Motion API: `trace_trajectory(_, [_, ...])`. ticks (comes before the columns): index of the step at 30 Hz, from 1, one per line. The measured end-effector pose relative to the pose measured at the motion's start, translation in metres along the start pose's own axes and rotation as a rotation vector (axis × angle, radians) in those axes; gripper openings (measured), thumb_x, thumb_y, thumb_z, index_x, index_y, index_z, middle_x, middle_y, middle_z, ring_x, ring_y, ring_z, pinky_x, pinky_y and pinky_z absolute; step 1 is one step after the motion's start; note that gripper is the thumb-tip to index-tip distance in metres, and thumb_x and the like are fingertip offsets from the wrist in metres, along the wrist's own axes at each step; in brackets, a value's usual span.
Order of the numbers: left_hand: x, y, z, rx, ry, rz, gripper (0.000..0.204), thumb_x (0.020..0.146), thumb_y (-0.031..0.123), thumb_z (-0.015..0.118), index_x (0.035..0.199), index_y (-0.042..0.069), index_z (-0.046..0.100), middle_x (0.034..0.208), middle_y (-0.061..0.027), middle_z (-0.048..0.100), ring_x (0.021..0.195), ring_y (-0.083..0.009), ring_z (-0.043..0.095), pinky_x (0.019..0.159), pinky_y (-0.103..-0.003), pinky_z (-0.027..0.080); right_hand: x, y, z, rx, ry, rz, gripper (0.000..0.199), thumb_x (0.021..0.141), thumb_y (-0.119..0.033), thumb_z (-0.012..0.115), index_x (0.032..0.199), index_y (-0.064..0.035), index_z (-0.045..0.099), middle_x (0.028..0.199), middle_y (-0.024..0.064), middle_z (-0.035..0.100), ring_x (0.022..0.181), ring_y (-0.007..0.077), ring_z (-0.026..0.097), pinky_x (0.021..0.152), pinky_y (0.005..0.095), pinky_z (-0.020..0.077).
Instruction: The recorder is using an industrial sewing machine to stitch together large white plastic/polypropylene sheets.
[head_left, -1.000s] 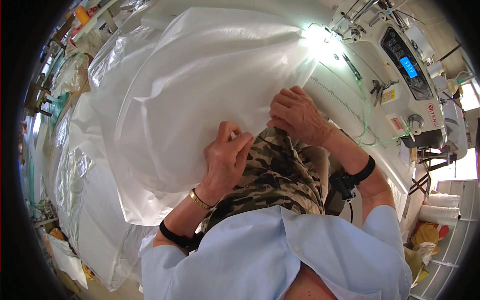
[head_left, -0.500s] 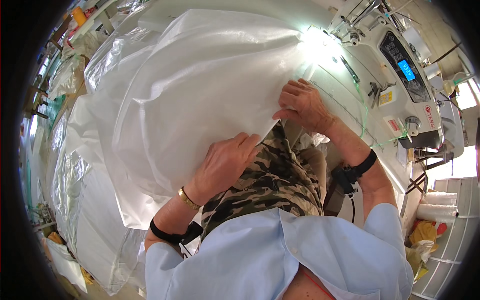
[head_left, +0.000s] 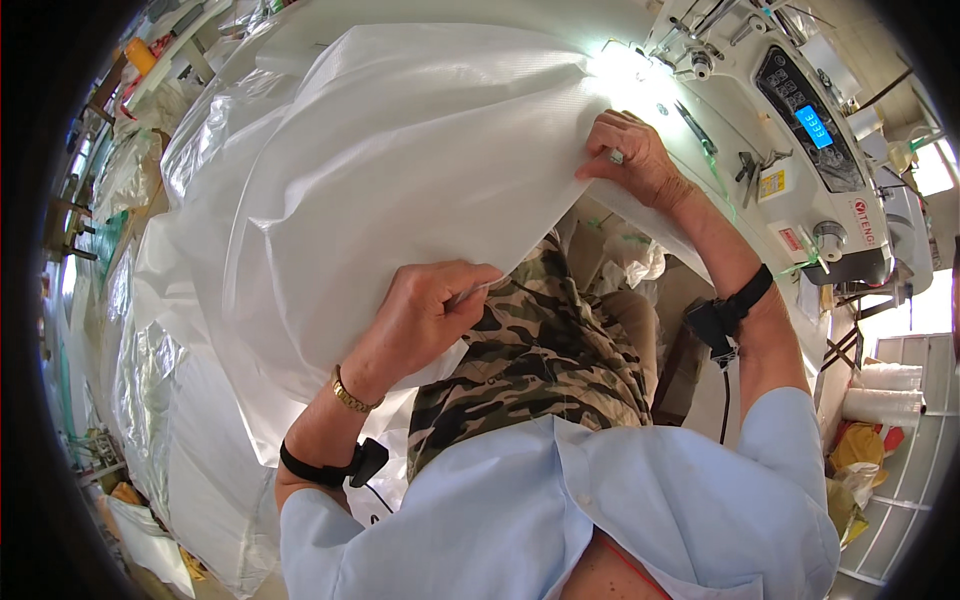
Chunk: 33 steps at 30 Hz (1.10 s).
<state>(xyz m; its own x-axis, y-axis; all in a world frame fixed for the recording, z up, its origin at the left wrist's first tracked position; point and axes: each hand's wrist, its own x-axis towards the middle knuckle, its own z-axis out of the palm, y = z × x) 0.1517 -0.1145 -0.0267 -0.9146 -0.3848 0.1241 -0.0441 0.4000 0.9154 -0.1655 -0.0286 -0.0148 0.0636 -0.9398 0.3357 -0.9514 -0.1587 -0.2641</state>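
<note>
Head view: both your hands pinch the edge of a white sheet

Your white sheet [head_left: 400, 160] spreads in broad folds across the middle and left, its far corner running up to a bright lamp [head_left: 630, 72] at the head of the sewing machine [head_left: 775, 215]. Glare hides whether the material lies under the needle.

Your left hand [head_left: 425, 310] is closed on the near edge, thumb against curled fingers, with a bit of the sheet showing between them. Your right hand [head_left: 632, 160] grips the same edge farther up, nearer the lamp, fingers bent over and thumb tucked beneath. Between them the edge slants upward to the right, above your camouflage-patterned garment [head_left: 530, 360].

Past your right hand, a dark slim tool [head_left: 693, 128] lies on the machine bed, with green thread [head_left: 722, 185] near it. The machine's blue display [head_left: 815, 127] is lit. You wear a gold watch [head_left: 352, 393] on your left wrist. Crumpled clear plastic [head_left: 180, 400] fills the far left; white rolls [head_left: 885, 406] lie at the far right.
</note>
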Motion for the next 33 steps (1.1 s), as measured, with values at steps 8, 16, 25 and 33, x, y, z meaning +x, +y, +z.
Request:
trace_trajectory(8, [0.001,-0.009,0.009,0.174,0.077,0.16,0.023,0.077,-0.005,0.061,0.097,0.002,0.068,0.059,-0.0064,0.044,0.048,-0.0138,0.04,0.047,-0.026,0.036,0.002,0.032,-0.013,-0.065,0.008,0.031,0.033,0.071,-0.025,0.077,0.076,-0.0089,0.049,0.076,0.0017,0.055,0.075,0.0201,0.056,0.081,0.0327,0.0394])
trace_trajectory(16, [0.007,-0.001,0.043,0.438,-0.089,0.387,0.026,0.068,-0.004,0.06,0.093,0.002,0.064,0.064,-0.0077,0.053,0.051,-0.025,0.055,0.046,-0.035,0.044,-0.004,0.046,-0.012,-0.203,0.18,0.125,0.034,0.079,-0.035,0.067,0.093,-0.006,0.055,0.094,0.009,0.056,0.093,0.0269,0.054,0.087,0.0373,0.0408])
trace_trajectory(25, [0.032,0.0,0.05,0.566,-0.088,0.507,0.01,0.07,0.002,0.06,0.08,0.004,0.059,0.062,-0.0065,0.047,0.051,-0.0252,0.052,0.046,-0.036,0.044,-0.021,0.022,0.001,-0.327,0.15,0.458,0.05,0.086,-0.046,0.056,0.109,-0.0004,0.058,0.111,0.0148,0.06,0.104,0.0297,0.054,0.093,0.0407,0.0418])
trace_trajectory(33, [0.085,0.007,0.05,0.768,-0.082,0.542,0.013,0.073,0.006,0.06,0.067,0.005,0.049,0.063,-0.0079,0.049,0.054,-0.0269,0.056,0.049,-0.038,0.046,-0.016,0.02,-0.006,-0.247,0.015,0.564,0.053,0.086,-0.047,0.055,0.115,-0.0023,0.058,0.121,0.0173,0.058,0.114,0.0317,0.051,0.097,0.0418,0.0368])
